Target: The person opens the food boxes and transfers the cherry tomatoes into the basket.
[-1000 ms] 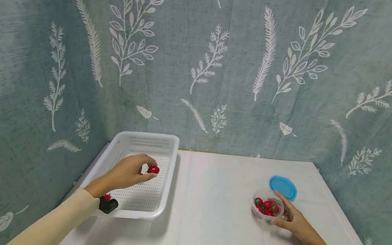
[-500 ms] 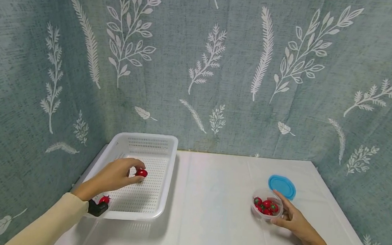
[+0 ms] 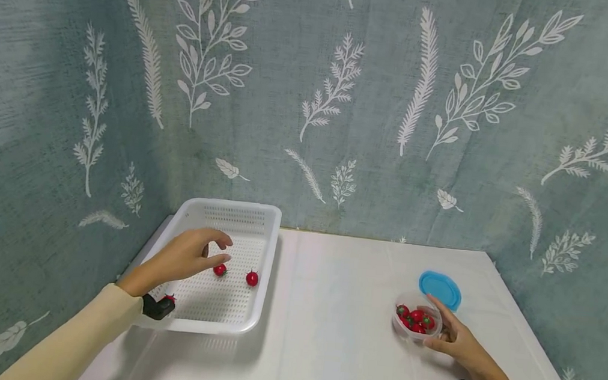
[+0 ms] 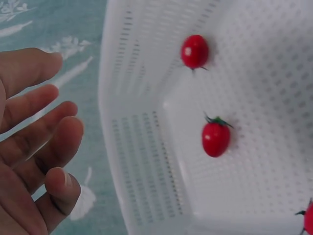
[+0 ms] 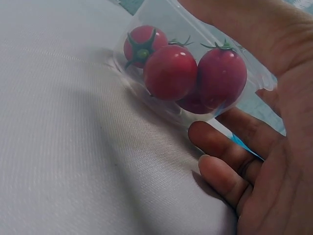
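Note:
My left hand (image 3: 181, 261) hovers over the white perforated basket (image 3: 217, 312), fingers and thumb parted with nothing between them. Just below its fingertips lies one red cherry tomato (image 3: 220, 270); another cherry tomato (image 3: 251, 278) lies to its right. A third tomato (image 3: 170, 298) shows partly beside the left wrist strap. In the left wrist view, the left hand (image 4: 39, 142) is seen apart from the tomatoes. My right hand (image 3: 461, 345) holds a small clear plastic container (image 3: 407, 300) between thumb and fingers. Several cherry tomatoes (image 5: 170, 72) with green stems sit inside it.
A blue lid (image 3: 439, 289) lies on the white tablecloth (image 3: 333, 313) just behind the container. Grey-green cloth (image 3: 371, 99) with white leaf prints walls off the back and both sides. The basket stands at the table's left, near the back.
The left hand has let go of a cherry tomato in the basket, and its fingers have spread. Two tomatoes now show near those fingers. The right hand and container stay in place.

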Demonstrator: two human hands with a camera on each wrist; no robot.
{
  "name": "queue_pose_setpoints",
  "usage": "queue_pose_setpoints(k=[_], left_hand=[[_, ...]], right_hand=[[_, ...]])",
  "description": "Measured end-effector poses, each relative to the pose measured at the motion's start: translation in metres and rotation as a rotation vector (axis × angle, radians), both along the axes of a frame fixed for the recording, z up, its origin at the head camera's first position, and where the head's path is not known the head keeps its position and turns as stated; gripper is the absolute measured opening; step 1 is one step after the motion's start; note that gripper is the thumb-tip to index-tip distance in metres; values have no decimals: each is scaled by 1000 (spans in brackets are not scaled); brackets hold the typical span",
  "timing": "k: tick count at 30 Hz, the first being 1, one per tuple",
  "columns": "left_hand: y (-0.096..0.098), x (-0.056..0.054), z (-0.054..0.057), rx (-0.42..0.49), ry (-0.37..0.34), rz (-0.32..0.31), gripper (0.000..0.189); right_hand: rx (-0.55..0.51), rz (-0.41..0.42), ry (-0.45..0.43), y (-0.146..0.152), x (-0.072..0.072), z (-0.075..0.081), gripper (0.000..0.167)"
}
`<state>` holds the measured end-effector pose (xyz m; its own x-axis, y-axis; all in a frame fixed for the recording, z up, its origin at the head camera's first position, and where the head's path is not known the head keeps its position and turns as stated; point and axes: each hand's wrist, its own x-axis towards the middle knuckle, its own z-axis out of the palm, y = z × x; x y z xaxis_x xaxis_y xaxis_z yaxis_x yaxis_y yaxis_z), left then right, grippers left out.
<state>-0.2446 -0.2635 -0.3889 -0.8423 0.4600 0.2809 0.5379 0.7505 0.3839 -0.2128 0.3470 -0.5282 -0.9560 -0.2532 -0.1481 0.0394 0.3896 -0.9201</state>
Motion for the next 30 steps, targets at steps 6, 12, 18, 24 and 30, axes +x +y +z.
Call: queue_pose_setpoints(k=[6, 12, 18, 24, 30], left_hand=[[18, -7, 8, 3, 28, -19, 26], [52, -16, 18, 8, 49, -84, 27], [94, -30, 29, -23, 64, -167, 26], [131, -39, 31, -70, 61, -214, 27], [174, -40, 23, -100, 24, -311, 28]], right_hand=[[-3, 11, -4, -1, -1, -2, 98], [-16, 51, -7, 2, -2, -2, 96], [-24, 45, 5, 5, -2, 0, 95], [-23, 45, 12, 4, -3, 0, 96], [-9, 19, -19, 2, 0, 0, 97]])
